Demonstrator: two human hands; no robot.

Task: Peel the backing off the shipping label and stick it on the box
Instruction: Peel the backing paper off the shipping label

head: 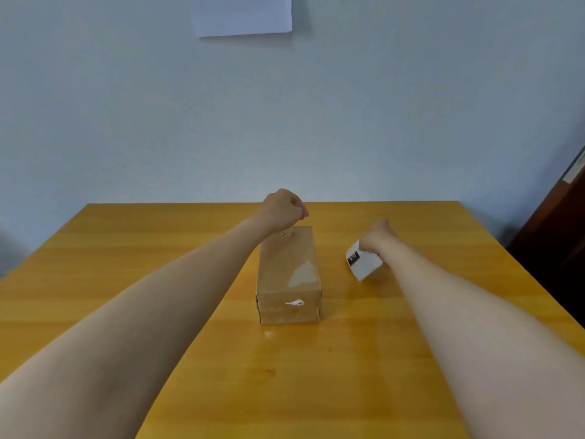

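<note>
A brown cardboard box lies lengthwise in the middle of the wooden table; a shiny tape patch is on its top and a small white scrap on its near face. My left hand hovers over the box's far end with its fingers curled into a fist, nothing visible in it. To the right of the box, my right hand grips the white shipping label, which hangs curled just above the table with a black printed block at its left edge.
A pale wall stands right behind the table's far edge, with a white sheet of paper stuck high on it. A dark door or cabinet is at the far right, beyond the table's right edge.
</note>
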